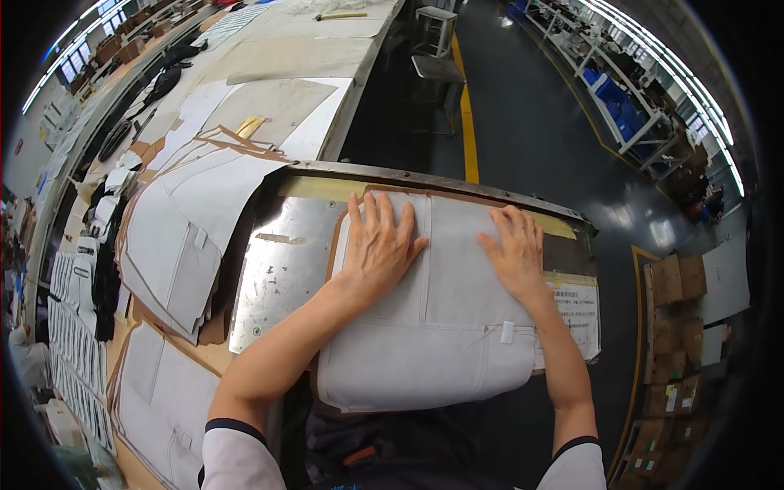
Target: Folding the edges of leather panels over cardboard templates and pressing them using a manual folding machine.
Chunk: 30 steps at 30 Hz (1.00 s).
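A large white sheet panel [425, 351] with brown edges and stitched seams lies over the metal machine bed [273, 278], its near end curving down over the front edge toward me. My left hand [380, 237] rests on its upper left part, fingers spread near the far edge. Toward the upper right, my right hand [516, 249] lies on the panel with fingers slightly bent and thumb apart. A small white tag [507, 332] sits on the panel at the lower right. Neither hand grips anything that I can see.
Stacked white panels [175, 220] with brown edges lie close on the left, and more panels [163, 400] below them. A metal rail [425, 181] runs along the bed's far side. A stool [437, 69] stands beyond; cardboard boxes [674, 327] are at the right.
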Available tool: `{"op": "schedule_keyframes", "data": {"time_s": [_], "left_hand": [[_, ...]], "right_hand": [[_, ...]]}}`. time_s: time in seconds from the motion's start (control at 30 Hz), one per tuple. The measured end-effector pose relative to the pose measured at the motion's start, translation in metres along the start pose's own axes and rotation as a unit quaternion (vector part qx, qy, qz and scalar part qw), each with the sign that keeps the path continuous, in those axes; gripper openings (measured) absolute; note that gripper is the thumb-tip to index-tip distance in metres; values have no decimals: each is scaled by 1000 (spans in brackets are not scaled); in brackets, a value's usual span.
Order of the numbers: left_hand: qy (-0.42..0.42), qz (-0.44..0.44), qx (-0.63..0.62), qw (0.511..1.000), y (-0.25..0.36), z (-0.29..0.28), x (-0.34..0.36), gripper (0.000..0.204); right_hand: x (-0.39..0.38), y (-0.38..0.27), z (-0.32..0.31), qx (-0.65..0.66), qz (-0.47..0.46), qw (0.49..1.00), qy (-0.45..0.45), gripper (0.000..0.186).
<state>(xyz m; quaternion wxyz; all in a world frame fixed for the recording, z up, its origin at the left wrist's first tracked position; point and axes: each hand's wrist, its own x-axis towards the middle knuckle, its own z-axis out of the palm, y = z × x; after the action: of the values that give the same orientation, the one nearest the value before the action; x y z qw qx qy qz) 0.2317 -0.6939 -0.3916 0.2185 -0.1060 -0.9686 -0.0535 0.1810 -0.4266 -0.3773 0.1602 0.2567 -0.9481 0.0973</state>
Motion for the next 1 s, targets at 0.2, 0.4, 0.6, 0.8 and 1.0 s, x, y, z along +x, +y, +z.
{"op": "schedule_keyframes", "data": {"time_s": [0.2, 0.4, 0.6, 0.8, 1.0], "left_hand": [[-26, 48, 10, 998, 0, -10, -3, 59], [-34, 40, 1, 999, -2, -15, 2, 52], [-7, 41, -7, 999, -9, -7, -3, 52], [-32, 131, -88, 987, 26, -9, -4, 55], [-52, 143, -98, 983, 32, -29, -11, 56]], "right_hand": [[-16, 0, 4, -76, -13, 995, 56, 56], [-28, 1, 19, -28, -13, 996, 80, 58], [-39, 26, -13, 56, -22, 998, 33, 49], [29, 176, -53, 77, 207, 971, 91, 27], [84, 252, -30, 96, 291, 944, -122, 34]]}}
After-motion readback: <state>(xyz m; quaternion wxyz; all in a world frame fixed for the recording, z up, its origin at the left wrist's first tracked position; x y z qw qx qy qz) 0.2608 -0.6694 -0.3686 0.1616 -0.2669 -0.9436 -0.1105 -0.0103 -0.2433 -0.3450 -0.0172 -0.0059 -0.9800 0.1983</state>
